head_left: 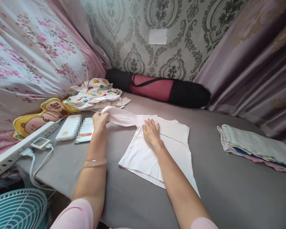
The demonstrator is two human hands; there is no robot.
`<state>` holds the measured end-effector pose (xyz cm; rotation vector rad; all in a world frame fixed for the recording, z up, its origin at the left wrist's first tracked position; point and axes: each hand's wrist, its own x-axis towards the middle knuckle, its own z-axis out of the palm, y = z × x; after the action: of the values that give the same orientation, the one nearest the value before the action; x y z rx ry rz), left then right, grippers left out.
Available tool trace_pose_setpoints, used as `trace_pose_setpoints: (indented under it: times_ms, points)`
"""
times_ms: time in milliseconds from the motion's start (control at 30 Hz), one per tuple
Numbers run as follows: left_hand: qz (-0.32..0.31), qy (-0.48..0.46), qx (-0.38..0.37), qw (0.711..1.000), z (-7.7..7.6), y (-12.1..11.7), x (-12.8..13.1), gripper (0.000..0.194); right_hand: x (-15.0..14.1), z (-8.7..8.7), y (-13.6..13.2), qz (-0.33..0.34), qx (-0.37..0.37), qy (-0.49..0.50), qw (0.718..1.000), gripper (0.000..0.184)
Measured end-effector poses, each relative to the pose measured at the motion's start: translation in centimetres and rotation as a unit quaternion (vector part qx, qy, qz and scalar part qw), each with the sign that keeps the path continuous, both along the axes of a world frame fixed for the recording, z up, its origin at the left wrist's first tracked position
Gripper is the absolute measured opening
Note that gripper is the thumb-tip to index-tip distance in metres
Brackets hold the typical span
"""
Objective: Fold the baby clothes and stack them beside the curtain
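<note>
A pale pink long-sleeved top (171, 149) lies flat on the grey bed sheet (228, 184). My left hand (100, 120) is closed around the end of its sleeve (120, 116), which stretches out to the left. My right hand (152, 132) lies flat with fingers spread on the shoulder of the top, pressing it down. A clear bangle (94, 163) sits on my left forearm.
A stack of folded clothes (255, 146) lies at the right. A colourful dotted garment pile (95, 93), a phone (85, 129), a white power bank (68, 128) and a power strip (21, 143) sit at the left. A black-and-red rolled bag (162, 87) rests along the wall. A teal fan (17, 208) stands below.
</note>
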<state>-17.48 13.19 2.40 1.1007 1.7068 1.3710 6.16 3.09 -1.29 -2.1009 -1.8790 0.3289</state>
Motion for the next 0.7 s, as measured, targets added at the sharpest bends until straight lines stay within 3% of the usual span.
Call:
trace_pose_setpoints:
  times_ms: [67, 167, 300, 400, 533, 700]
  points:
    - [-0.011, -0.132, 0.008, 0.991, 1.8, 0.4, 1.1, 0.021, -0.1, 0.1, 0.1, 0.0, -0.006, 0.015, 1.0, 0.056]
    - [-0.048, -0.245, 0.028, 0.968, 4.7, 0.9, 3.0, 0.024, -0.2, 0.4, 0.1, -0.01, -0.004, 0.034, 0.999, 0.057]
    - [-0.111, -0.327, 0.088, 0.934, 7.9, 1.3, 5.9, 0.024, 0.0, 0.7, 0.3, -0.03, -0.006, 0.066, 0.997, 0.056]
    - [-0.16, -0.345, 0.117, 0.917, 9.5, 1.1, 8.7, 0.025, 0.0, 0.6, 0.5, -0.037, -0.007, 0.076, 0.996, 0.056]
    - [-0.225, -0.315, 0.141, 0.911, 10.1, -0.5, 12.6, 0.024, -0.1, 0.3, 0.4, -0.036, 0.002, 0.055, 0.998, 0.058]
    - [-0.31, -0.248, 0.146, 0.906, 8.0, -4.9, 17.3, 0.022, -0.4, 0.6, 0.1, -0.033, 0.02, 0.013, 0.999, 0.057]
